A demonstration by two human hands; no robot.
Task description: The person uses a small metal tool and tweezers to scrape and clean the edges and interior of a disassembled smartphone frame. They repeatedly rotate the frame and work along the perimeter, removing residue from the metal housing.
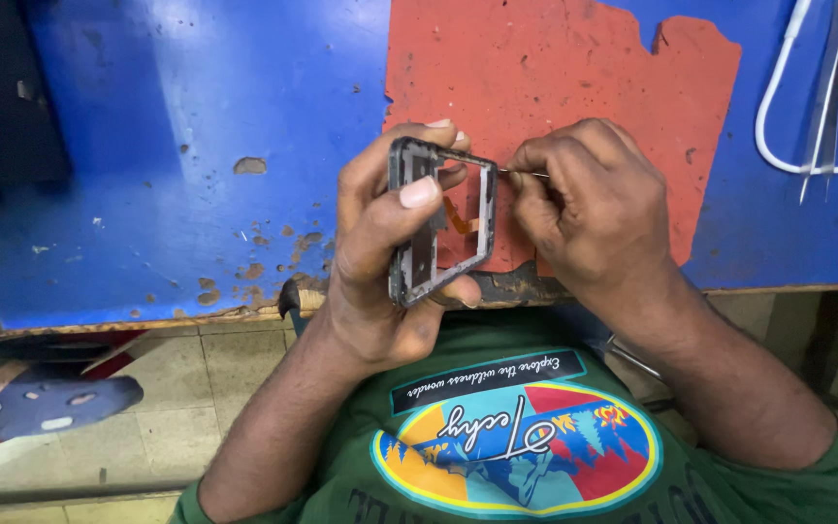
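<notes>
My left hand (380,262) grips a grey rectangular phone frame (409,228), an open metal housing held upright above the bench edge, thumb pressed on its near side. An orange flex strip (458,215) shows through the frame's opening. My right hand (589,209) pinches a thin metal tool (526,174), its tip touching the frame's upper right edge. Both hands hover over a worn red mat (555,68) on the blue workbench (167,146).
Metal tweezers (826,97) and a white cable (778,116) lie at the bench's far right. The bench's wooden front edge (99,320) runs across the view, paint chipped. Below left, tiled floor (186,408) and a sandalled foot (41,408).
</notes>
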